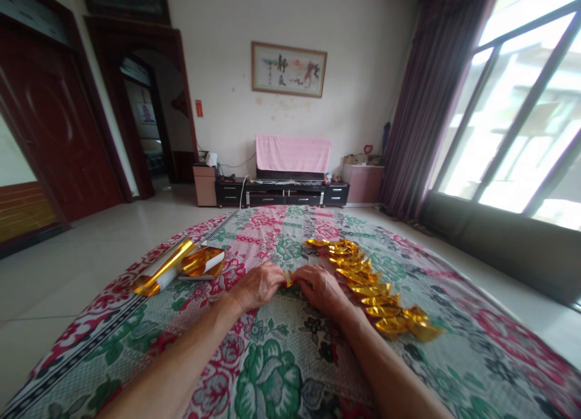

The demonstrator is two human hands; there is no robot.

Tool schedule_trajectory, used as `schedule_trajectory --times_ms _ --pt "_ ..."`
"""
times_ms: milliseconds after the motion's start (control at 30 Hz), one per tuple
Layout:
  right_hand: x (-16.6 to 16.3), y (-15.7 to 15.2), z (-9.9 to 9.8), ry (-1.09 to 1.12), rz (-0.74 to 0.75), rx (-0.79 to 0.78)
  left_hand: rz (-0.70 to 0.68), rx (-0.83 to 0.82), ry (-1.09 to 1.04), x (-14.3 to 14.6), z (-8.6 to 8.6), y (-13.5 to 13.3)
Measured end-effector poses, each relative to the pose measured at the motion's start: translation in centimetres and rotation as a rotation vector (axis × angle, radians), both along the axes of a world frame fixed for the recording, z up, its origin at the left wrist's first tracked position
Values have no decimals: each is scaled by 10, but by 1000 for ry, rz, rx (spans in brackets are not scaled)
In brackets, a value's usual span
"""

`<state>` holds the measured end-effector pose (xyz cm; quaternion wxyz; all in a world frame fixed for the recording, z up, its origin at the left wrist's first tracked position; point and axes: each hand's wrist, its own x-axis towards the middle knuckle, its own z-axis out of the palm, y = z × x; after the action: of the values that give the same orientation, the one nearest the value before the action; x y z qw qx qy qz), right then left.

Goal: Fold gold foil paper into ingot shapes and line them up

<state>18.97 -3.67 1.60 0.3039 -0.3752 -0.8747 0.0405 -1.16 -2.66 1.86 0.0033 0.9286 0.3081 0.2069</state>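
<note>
Between both hands, over the middle of the flowered cloth [267,376], a small piece of gold foil paper [288,278] is pinched at its two ends. My left hand [261,284] has its fingers closed on the left end, and my right hand [320,287] closes on the right end. Most of the piece is hidden by the fingers. To the right lies a row of folded gold paper ingots [363,277], overlapping one another. On the left rest curled sheets of gold foil paper [167,266] with white backs, apart from my left hand.
Beyond the cloth stands a low black TV cabinet [272,199] with a pink towel [293,152] draped over the set. A curtain [431,98] and large windows are on the right. A dark red door [59,116] is on the left.
</note>
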Motion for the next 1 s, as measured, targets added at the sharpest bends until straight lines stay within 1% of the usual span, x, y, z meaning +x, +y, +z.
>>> schedule_trajectory --times_ms 133,433,667,767,900,1000 --pt "-2 0 -1 0 -55 1 29 29 -7 1 -1 -2" --pt "-6 4 -6 55 -155 -20 186 -18 -210 7 -10 2" --pt "-9 7 -7 109 -213 -56 290 -14 -304 10 -16 7" --pt "-10 9 -8 127 -249 -85 342 -16 -349 10 -17 9" --pt "-11 11 -10 149 -264 -97 379 -9 -339 11 -16 9" --pt "-10 13 -12 156 -273 -75 384 -75 -392 10 -15 9"
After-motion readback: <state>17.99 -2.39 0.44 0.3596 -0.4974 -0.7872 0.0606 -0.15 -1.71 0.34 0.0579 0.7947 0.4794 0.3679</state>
